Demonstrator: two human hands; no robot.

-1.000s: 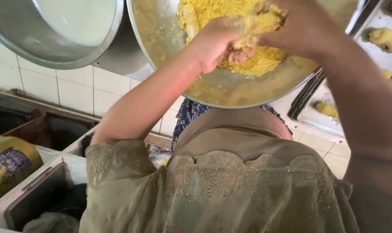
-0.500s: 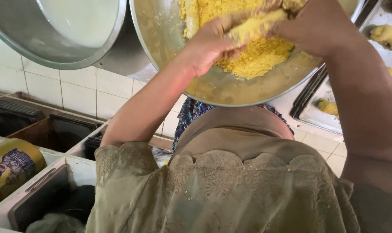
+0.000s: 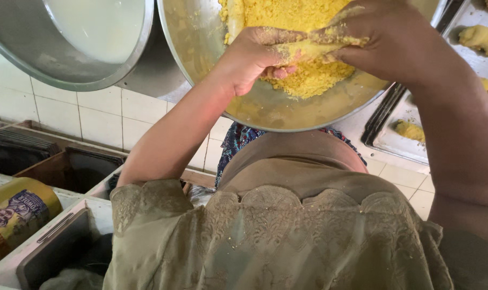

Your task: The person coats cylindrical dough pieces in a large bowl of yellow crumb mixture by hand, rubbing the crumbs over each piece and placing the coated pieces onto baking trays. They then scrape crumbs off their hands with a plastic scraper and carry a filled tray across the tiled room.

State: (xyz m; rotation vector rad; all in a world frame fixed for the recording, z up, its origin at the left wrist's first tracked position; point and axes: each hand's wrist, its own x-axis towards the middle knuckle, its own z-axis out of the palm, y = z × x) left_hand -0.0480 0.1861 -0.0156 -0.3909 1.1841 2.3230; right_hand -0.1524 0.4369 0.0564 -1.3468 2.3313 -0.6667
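Both hands work over a large steel bowl [image 3: 201,48] that holds crumbly yellow dough [image 3: 308,75]. My left hand [image 3: 254,53] and my right hand [image 3: 389,37] meet above the pile and squeeze one elongated lump of yellow dough [image 3: 308,47] between them. Crumbs stick to the fingers and knuckles. My forearms come up from an olive embroidered garment [image 3: 265,236] that fills the lower half of the view.
A second steel bowl with pale liquid [image 3: 88,32] sits at the upper left. A metal tray [image 3: 410,145] at the right carries shaped yellow dough pieces [image 3: 483,38]. White tiles lie below. Dark trays in bins [image 3: 77,166] and a yellow printed packet [image 3: 13,215] are at the lower left.
Both hands have shifted slightly up and right over the bowl, and the dough lump between them has been pressed into a longer, thinner shape.
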